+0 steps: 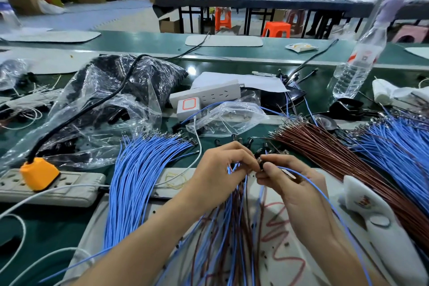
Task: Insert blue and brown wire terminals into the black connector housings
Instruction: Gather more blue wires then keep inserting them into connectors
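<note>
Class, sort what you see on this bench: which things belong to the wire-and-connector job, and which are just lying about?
Belongs to the job:
left hand
right hand
black connector housing
blue wire bundle
brown wire bundle

Just lying about:
water bottle
orange plug
white power strip

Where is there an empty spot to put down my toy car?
Bare green belt lies behind the clutter, between the white mat and the water bottle. Near the hands it is crowded: blue wires, brown wires and plastic bags cover the bench.
</note>
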Tool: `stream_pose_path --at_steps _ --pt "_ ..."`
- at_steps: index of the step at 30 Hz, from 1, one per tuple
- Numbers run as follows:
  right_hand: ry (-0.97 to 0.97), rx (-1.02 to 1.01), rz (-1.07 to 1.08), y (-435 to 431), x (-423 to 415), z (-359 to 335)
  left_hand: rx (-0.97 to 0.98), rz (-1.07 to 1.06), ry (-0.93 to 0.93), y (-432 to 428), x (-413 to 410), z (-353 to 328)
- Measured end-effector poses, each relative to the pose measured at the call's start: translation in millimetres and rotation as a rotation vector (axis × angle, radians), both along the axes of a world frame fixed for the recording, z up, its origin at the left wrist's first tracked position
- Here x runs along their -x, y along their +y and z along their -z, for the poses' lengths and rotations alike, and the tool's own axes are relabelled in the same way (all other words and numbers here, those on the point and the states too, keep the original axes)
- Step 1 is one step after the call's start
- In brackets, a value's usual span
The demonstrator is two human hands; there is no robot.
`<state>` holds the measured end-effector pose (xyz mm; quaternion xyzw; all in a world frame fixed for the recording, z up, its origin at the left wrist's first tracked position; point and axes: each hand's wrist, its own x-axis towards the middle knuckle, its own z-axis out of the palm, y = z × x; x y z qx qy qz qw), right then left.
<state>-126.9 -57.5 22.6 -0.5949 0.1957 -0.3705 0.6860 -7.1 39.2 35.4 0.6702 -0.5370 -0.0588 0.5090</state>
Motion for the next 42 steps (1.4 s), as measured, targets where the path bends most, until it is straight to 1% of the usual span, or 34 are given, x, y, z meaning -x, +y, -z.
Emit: stream_pose_path --at_steps 2,3,5,7,8,11,14,16,17,18,19,20,21,22,23,24,26,29,31,34,37,42 --pt "-0.018 -0.089 0.010 -3 -1 0 -0.018 -0.103 -0.049 0 -1 1" --pt "-0.040 -0.150 0.021 -6 -2 -1 -0.019 -0.204 -0.077 0 -3 2" --pt "-0.113 -0.293 0.056 -14 -2 -5 -0.029 -0.475 -0.101 -1 -9 2" --pt "-0.193 -0.404 0.119 -24 0 -10 -0.066 -0.724 -0.060 0 -20 0" --pt "-0.223 -0.427 0.164 -29 2 -12 -0.097 -0.813 -0.028 2 -26 -1" --pt "-0.236 -0.393 0.348 -38 7 -13 -0.171 -0.963 0.072 8 -44 1" --pt "-0.225 -0.285 0.486 -38 9 -11 -0.186 -1.015 0.177 10 -51 2" --pt "-0.246 -0.161 0.538 -34 9 -12 -0.205 -1.014 0.170 10 -50 1" --pt "-0.231 -0.047 0.567 -32 10 -14 -0.180 -1.010 0.111 10 -47 -1" --pt "-0.187 0.110 0.589 -29 12 -14 -0.111 -0.986 0.023 10 -43 -4" --pt "-0.129 0.289 0.590 -25 12 -15 -0.003 -0.906 -0.064 10 -38 -7" --pt "-0.079 0.464 0.566 -19 12 -14 0.108 -0.745 -0.110 9 -29 -10" --pt "-0.059 0.610 0.524 -14 12 -12 0.170 -0.534 -0.115 8 -19 -12" --pt "-0.051 0.716 0.473 -8 11 -9 0.156 -0.330 -0.109 6 -8 -12" --pt "-0.051 0.787 0.435 -3 10 -5 0.101 -0.164 -0.091 4 2 -10" --pt "-0.051 0.827 0.411 1 9 -2 0.045 -0.041 -0.070 1 10 -6" --pt "-0.060 0.822 0.403 5 8 1 0.004 0.066 -0.022 -5 19 0" --pt "-0.100 0.798 0.387 4 10 1 0.086 0.052 0.133 -9 17 3" --pt "-0.141 0.809 0.364 4 9 1 0.110 0.062 0.185 -9 16 5" --pt "-0.179 0.824 0.341 4 8 2 0.095 0.084 0.164 -9 17 5" --pt "-0.156 0.826 0.347 4 8 2 0.103 0.064 0.152 -8 16 5" --pt "-0.143 0.890 0.367 5 7 1 0.115 0.004 0.088 -8 16 4"
